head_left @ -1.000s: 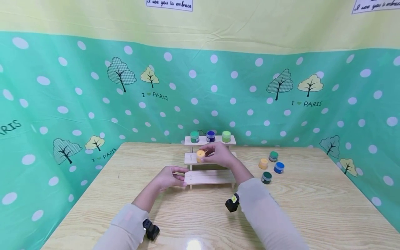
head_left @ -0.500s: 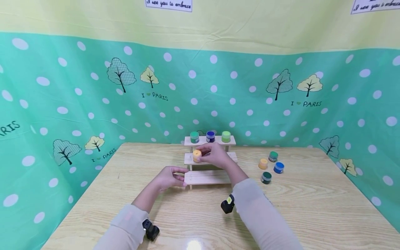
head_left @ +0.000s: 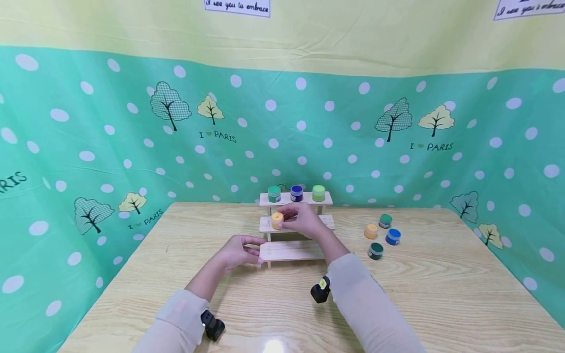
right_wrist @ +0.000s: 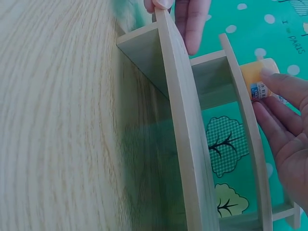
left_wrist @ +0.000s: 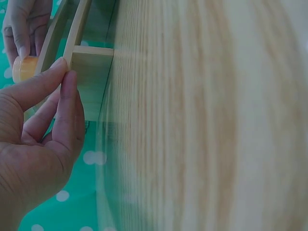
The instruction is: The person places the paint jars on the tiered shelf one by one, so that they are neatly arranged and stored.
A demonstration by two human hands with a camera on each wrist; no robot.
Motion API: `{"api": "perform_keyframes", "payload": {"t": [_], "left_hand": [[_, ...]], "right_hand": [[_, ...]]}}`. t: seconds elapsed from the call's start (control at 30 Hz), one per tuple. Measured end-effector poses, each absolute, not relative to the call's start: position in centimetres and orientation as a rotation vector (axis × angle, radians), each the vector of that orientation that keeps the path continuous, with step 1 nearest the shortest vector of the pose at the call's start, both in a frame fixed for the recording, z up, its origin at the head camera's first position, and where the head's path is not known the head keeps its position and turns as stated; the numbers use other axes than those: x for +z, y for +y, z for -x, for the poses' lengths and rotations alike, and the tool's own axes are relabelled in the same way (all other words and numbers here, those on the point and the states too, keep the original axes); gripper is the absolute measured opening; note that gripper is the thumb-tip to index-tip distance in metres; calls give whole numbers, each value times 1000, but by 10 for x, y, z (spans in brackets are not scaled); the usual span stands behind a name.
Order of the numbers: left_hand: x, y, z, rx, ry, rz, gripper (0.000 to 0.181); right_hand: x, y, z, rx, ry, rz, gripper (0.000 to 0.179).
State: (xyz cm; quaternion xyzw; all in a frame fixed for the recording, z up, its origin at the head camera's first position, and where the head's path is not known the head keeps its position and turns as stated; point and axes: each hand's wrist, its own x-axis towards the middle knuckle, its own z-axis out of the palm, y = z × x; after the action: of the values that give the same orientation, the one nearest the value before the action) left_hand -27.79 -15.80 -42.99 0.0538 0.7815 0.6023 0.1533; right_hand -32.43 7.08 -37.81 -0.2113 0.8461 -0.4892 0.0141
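A small three-tiered wooden stand (head_left: 291, 251) is at the middle of the table. My left hand (head_left: 236, 251) pinches the left end of its lowest board between thumb and fingers; the left wrist view shows the thumb (left_wrist: 45, 82) at the board's edge. With my right hand (head_left: 304, 220) I grip an orange paint jar (head_left: 277, 220) at the left end of the middle tier. In the right wrist view the jar (right_wrist: 256, 79) has its base against that board, with the thumb on one side and fingers on the other. The top tier bears a green jar (head_left: 274, 194), a dark blue jar (head_left: 296, 193) and a light green jar (head_left: 319, 193).
Right of the stand, on the wooden table (head_left: 441, 294), are an orange jar (head_left: 371, 231), a green jar (head_left: 385, 221), a blue jar (head_left: 393, 237) and a dark green jar (head_left: 375, 251). A green dotted cloth (head_left: 247, 162) hangs behind the table.
My right hand has moved slightly left along the middle tier with the orange paint jar, then stayed nearly still. My left hand keeps its hold on the lowest board.
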Motion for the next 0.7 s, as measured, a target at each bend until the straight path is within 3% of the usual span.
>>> {"api": "perform_keyframes", "payload": {"t": [0.7], "left_hand": [[-431, -157, 278, 1744, 2239, -156, 58]], "right_hand": [[-375, 99, 305, -1692, 2683, 648, 33]]}}
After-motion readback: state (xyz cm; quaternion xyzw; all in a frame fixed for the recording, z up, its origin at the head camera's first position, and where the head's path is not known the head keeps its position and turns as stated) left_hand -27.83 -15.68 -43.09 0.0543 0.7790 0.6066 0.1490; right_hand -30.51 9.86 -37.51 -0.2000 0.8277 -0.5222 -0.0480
